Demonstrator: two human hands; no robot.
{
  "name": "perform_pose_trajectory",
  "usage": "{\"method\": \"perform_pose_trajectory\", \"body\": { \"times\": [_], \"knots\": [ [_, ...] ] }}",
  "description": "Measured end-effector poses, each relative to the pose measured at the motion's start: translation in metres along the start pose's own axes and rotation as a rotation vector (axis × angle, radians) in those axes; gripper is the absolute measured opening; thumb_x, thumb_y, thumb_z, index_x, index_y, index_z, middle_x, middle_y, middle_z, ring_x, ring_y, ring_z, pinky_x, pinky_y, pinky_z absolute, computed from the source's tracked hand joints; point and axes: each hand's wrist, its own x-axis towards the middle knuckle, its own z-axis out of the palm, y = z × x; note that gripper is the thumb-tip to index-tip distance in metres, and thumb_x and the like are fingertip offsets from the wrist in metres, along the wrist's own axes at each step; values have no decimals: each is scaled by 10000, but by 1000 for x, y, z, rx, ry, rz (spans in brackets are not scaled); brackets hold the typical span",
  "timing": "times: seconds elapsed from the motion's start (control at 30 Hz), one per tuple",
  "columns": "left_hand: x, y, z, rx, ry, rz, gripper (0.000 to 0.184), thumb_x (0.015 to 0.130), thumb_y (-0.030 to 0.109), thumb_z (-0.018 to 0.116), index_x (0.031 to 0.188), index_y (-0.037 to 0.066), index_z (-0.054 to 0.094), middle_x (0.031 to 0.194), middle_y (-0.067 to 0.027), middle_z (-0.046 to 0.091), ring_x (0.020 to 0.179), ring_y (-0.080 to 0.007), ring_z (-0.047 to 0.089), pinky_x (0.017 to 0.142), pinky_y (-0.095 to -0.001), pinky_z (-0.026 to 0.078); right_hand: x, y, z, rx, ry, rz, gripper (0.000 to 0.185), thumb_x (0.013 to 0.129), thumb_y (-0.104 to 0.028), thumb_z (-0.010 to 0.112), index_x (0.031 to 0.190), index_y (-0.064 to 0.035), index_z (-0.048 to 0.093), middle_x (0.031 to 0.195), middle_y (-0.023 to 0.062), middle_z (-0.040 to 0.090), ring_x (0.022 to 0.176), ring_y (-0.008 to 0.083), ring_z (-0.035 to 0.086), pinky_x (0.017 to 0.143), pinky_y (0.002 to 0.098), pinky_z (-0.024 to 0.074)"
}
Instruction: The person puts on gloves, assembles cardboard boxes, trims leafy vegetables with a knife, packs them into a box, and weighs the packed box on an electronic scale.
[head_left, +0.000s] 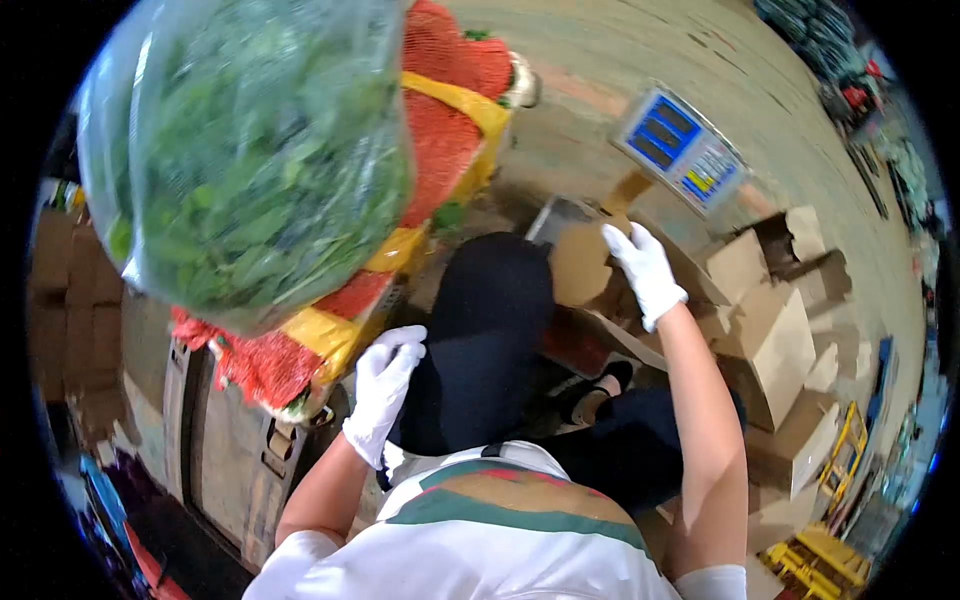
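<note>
My right hand (648, 272), in a white glove, grips the edge of a brown cardboard box (582, 262) by its raised flap. The box stands on the platform of a digital scale, whose blue display panel (682, 150) rises behind it. My left hand (385, 388), gloved too, rests beside my dark-trousered knee (490, 330). Its fingers are loosely bent and slightly apart, with nothing seen in them. Up and left of it, a big clear plastic bag of green leaves (260, 170) lies on red mesh sacks (262, 362).
Several open cardboard boxes (775, 340) are piled at the right. Yellow tape (322, 345) runs along the mesh sacks. A grey plastic crate (230, 440) is at the lower left, with stacked brown cartons (80, 310) beyond. Yellow metal frames (820, 560) lie at the lower right.
</note>
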Motion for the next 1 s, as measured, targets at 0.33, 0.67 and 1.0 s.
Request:
{"method": "perform_pose_trajectory", "body": {
  "times": [0.33,0.67,1.0],
  "knots": [
    [-29,19,-28,1275,222,769,393,664,62,564,1056,83,535,1018,-94,542,940,-272,506,860,-444,369,-57,-36,-25,164,206,-211,221,887,-143,479,1023,16,550,952,77,569,844,149,555,750,282,470],
    [-32,-8,-36,1066,40,548,214,749,68,482,932,20,582,640,-148,559,597,-341,540,557,-416,449,-122,-72,-116,-15,604,-416,229,894,-127,450,987,38,578,884,78,579,755,136,514,683,256,434],
    [34,98,150,546,-124,868,306,824,-15,447,1123,-42,500,1158,-121,509,1080,-213,455,972,-332,307,-361,169,-53,-187,692,485,162,806,-124,519,896,-24,609,843,103,609,789,203,564,740,301,457]
  ]
}}
